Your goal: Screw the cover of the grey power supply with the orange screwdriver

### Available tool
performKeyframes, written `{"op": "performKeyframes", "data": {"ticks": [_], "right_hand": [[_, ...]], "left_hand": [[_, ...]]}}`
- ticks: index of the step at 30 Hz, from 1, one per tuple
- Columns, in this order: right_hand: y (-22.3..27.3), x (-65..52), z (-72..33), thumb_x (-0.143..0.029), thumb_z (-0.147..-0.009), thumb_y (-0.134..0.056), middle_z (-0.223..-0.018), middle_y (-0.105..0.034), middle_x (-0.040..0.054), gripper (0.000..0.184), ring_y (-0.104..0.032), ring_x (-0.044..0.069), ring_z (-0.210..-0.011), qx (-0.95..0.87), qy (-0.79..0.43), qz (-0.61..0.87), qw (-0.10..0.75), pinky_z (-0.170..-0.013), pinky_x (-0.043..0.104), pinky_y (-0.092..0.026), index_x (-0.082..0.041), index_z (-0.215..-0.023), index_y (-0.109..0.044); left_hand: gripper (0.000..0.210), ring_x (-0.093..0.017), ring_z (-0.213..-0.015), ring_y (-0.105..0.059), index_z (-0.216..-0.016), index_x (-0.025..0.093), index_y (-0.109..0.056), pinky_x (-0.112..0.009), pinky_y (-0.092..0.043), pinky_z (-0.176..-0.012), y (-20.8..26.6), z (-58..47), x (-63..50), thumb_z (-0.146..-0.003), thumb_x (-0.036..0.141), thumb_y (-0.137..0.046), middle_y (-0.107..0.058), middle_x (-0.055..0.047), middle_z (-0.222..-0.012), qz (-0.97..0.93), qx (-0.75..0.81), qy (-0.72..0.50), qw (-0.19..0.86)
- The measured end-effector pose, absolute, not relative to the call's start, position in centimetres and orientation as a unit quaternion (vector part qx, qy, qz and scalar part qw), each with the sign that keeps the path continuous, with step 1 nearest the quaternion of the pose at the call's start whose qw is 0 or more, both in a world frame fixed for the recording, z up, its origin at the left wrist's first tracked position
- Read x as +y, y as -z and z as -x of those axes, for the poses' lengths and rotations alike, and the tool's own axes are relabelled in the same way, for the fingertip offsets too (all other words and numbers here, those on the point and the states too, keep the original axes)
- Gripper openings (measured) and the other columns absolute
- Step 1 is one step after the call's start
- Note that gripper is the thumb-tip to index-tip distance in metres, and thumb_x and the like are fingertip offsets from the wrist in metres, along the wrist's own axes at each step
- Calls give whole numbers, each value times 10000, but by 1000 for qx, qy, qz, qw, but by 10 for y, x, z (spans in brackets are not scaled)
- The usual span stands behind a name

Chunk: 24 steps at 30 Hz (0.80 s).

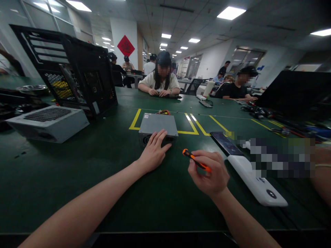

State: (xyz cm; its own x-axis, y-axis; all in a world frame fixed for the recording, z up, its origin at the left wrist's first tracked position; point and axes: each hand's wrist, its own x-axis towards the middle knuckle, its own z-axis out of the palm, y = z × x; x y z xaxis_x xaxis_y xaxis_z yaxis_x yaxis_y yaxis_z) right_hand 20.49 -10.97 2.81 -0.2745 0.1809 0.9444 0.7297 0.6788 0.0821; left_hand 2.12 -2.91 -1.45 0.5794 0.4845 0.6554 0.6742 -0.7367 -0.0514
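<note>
A grey metal computer power supply sits on the green table before me, its fan grille facing me and coloured wires showing behind it. My left hand lies over its front edge, fingers stretched onto the top, thumb out along the front side. To the right, my right hand is closed around an orange and black screwdriver. The screwdriver points left toward the front of the power supply; its thin shaft is faint, and I cannot tell whether the tip touches the case.
A black computer case and a second power supply stand at left. A phone and a white device lie at right. A dark monitor is beyond. One person sits opposite; others work farther back.
</note>
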Motion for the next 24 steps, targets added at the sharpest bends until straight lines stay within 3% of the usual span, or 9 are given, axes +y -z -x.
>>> {"op": "performKeyframes", "data": {"ticks": [17,24], "right_hand": [[-25,-101,-206,-32,-696,-616,-839,-653,57,285,-624,146,-706,-753,302,311,495,-596,279,-470,-173,-916,-503],[-19,-101,-209,-54,-706,-640,-942,-614,83,329,-604,158,-789,-777,273,307,478,-640,282,-502,-173,-982,-505]], "left_hand": [[535,-293,-1332,-222,-1252,264,-487,-488,-222,-1083,17,-23,-27,-752,83,-546,-285,-125,-1390,873,-339,314,155],[542,-289,-1330,-227,-1260,266,-475,-493,-229,-1078,15,-25,-29,-754,81,-537,-294,-121,-1379,869,-347,315,160]]}}
